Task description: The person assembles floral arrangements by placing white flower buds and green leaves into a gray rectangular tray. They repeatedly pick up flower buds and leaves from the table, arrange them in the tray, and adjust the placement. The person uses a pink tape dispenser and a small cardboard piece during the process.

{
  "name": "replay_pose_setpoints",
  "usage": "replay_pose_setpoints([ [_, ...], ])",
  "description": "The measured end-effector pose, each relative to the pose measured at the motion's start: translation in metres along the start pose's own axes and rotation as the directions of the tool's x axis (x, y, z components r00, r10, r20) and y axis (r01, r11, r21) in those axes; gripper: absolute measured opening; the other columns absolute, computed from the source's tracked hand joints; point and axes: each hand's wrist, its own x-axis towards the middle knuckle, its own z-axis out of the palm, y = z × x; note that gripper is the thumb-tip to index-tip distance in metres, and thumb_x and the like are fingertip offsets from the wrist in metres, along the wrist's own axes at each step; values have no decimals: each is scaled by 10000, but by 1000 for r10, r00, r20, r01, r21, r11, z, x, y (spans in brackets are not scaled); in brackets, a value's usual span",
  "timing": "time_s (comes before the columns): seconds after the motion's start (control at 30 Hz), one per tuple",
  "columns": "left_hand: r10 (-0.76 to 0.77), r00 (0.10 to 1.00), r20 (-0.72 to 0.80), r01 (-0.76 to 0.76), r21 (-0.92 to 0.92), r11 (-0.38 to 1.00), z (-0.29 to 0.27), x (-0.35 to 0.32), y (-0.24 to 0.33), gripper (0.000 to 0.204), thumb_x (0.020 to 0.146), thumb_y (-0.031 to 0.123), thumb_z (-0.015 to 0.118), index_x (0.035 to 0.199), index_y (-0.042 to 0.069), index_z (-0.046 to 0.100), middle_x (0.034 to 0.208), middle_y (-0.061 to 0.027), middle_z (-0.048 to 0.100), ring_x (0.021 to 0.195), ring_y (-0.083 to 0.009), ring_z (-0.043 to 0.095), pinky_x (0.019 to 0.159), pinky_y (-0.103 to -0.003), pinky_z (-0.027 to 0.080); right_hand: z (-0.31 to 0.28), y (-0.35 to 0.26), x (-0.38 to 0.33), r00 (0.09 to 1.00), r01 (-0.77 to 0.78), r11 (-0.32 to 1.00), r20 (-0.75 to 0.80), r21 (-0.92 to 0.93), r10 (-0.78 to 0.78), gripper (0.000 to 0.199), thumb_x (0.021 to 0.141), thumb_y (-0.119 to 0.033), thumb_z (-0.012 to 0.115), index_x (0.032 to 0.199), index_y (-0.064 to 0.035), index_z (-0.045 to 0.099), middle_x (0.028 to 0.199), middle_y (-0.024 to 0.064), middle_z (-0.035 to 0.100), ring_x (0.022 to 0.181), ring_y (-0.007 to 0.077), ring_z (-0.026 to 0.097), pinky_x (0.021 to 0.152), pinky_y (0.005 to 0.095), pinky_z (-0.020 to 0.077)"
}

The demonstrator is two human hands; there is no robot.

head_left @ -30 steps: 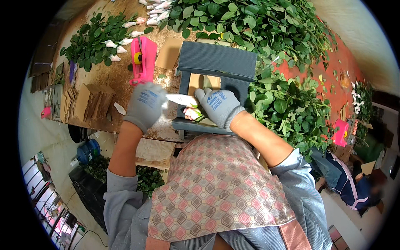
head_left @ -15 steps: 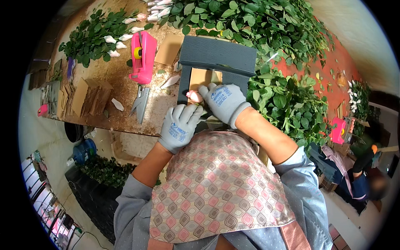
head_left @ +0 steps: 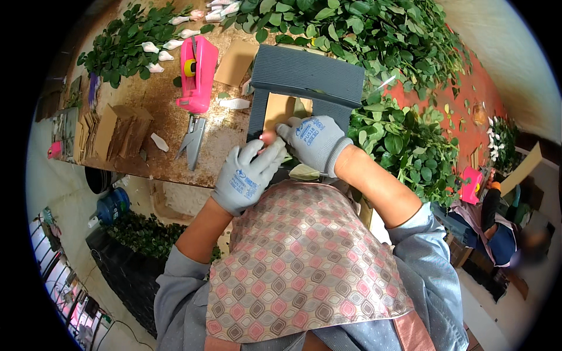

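Observation:
Both my hands wear grey work gloves with blue print. My left hand (head_left: 244,178) is closed, its fingertips curled around a pale pink rose (head_left: 268,138) that they partly cover. Close beside it, my right hand (head_left: 310,139) has bent fingers over a tan cardboard piece (head_left: 279,109); what they grip is hidden. One green leaf (head_left: 301,107) pokes out above the right hand, and another leaf (head_left: 304,172) shows below it. The cardboard lies on a dark grey corrugated stand (head_left: 307,71) with a raised back.
Left of the stand are a pink tape dispenser (head_left: 199,75), scissors (head_left: 192,143), cardboard stacks (head_left: 117,133) and white-wrapped roses (head_left: 149,48). Leafy stems heap up behind and on the right (head_left: 404,137). At far right, another person's arm (head_left: 490,213) works near a second dispenser.
My left hand has shifted slightly and its fingers now cover more of the rose. The right hand stays nearly in place. At far right, the other person's arm has moved up, holding cardboard.

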Motion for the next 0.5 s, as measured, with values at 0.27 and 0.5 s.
replay_pose_setpoints([
  [0.27, -88, 991, 100, 103, -153, 983, -5, 12, -6, 368, 823, 159, 643, 1175, 114, 739, 1308, 20, 668, 1065, -225, 565, 857, -374, 468, -71, 22, 13, 998, 47, 996, 36, 73, -50, 177, 932, -204, 583, 1059, -89, 626, 968, 160, 684, 882, 358, 705, 760, 462, 572],
  [0.5, -43, 999, -6, 42, -114, 993, -3, 20, -7, 325, 831, 140, 677, 1146, 106, 749, 1260, 46, 682, 943, -191, 575, 746, -355, 457, -146, 207, 110, 537, -197, 975, -843, -99, 23, 226, 916, -113, 578, 1112, -36, 658, 962, 253, 680, 936, 446, 657, 828, 491, 538],
])
